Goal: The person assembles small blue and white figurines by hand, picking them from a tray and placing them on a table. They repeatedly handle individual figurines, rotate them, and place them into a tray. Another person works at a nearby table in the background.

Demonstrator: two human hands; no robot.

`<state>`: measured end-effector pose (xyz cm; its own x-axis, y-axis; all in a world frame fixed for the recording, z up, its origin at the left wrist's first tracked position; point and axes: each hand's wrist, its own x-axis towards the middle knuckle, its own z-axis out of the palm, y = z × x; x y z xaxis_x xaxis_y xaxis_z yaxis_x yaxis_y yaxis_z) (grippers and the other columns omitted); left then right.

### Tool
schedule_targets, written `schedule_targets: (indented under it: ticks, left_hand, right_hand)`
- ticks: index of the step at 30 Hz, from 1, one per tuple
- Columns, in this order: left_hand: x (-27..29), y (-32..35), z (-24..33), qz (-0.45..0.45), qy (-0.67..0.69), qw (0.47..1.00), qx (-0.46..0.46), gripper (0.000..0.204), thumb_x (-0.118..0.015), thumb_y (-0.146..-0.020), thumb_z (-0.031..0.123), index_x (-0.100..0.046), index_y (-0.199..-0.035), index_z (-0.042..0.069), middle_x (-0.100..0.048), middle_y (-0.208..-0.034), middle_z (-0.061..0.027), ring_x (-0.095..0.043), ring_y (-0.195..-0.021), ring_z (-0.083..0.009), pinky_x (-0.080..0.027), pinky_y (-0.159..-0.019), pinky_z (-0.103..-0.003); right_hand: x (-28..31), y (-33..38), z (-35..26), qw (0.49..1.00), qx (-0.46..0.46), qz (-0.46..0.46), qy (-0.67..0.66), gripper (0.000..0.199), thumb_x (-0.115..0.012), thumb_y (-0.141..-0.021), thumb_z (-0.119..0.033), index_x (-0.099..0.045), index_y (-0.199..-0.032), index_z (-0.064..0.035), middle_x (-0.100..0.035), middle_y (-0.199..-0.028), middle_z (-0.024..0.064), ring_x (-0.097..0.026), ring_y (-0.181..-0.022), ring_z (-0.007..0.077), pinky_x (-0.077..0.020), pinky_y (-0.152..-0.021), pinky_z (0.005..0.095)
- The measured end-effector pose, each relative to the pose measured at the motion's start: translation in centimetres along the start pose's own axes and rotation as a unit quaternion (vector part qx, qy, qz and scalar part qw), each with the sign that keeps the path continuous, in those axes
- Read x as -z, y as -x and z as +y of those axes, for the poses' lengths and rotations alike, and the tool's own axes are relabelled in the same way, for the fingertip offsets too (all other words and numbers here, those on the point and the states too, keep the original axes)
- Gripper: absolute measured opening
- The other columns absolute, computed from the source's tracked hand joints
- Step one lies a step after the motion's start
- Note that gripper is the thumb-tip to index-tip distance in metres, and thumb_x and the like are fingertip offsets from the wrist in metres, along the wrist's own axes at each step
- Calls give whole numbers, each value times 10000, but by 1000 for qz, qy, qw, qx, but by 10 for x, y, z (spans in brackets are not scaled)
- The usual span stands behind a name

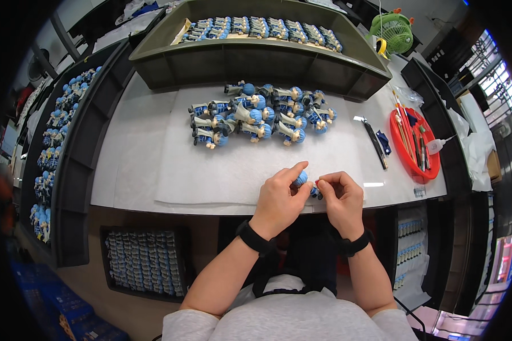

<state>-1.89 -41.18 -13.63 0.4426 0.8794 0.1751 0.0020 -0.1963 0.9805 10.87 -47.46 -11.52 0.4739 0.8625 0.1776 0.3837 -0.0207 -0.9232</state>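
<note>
My left hand (277,198) is closed round a small blue-haired figurine (301,179) near the table's front edge. The blue head shows between thumb and forefinger, and the rest of the body is partly hidden. Close beside it my right hand (343,200) pinches a tiny red piece (317,183) against the figurine's lower end; what kind of piece it is cannot be made out. Beyond my hands, a pile of similar figurines (255,116) in blue, white and black lies on white paper (210,179).
A deep olive bin (256,65) with rows of figurines stands at the back. Left is a dark crate (77,165) of figurines. On the right are a red basket (401,149) of brushes and tools, a black pen-like tool (374,142) and a green fan (393,33).
</note>
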Motion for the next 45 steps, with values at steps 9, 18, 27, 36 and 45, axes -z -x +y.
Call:
schedule_targets:
  ticks: [9, 18, 27, 36, 45]
  left_hand:
    - [1, 1, 1, 1, -4, 1000, -7, 370, -628, -794, 110, -581, -1137, -21, -594, -766, -150, -583, -597, -218, -474, -577, -317]
    - [1, 1, -1, 1, -3, 1000, -8, 373, -633, -798, 109, -578, -1145, -16, -591, -771, -147, -582, -599, -214, -475, -578, -309]
    - [2, 0, 3, -5, -8, 1000, -10, 361, -626, -800, 91, -580, -1144, -8, -590, -773, -147, -587, -607, -208, -478, -573, -303]
    - [7, 2, 1, -51, 82, 995, 30, 364, -614, -832, 63, -563, -1186, -3, -589, -861, -110, -587, -697, -131, -484, -640, -245]
    - [24, -1, 3, -100, 213, 966, 107, 453, -590, -880, 44, -461, -1315, 33, -575, -1099, -58, -548, -908, -80, -476, -806, -237]
  right_hand:
    - [4, 3, -2, 1000, -1, -10, 20, 32, -625, -798, 14, -622, -826, 30, -656, -743, 90, -618, -671, 116, -478, -619, 231]
    - [0, 2, -6, 999, 27, -1, 25, 31, -631, -797, 16, -608, -810, 31, -642, -720, 95, -607, -636, 121, -463, -578, 239]
    - [2, 5, -3, 1000, 10, 9, 13, 39, -630, -801, 9, -612, -826, 33, -647, -730, 85, -598, -643, 106, -460, -589, 231]
    - [37, -5, -2, 994, -64, 56, -64, 98, -647, -830, -48, -628, -894, 23, -629, -759, 20, -555, -663, 64, -441, -598, 193]
    - [27, -11, 3, 975, 136, 96, 145, 278, -651, -838, -99, -584, -1084, 12, -562, -1102, 86, -547, -896, 108, -449, -595, 192]
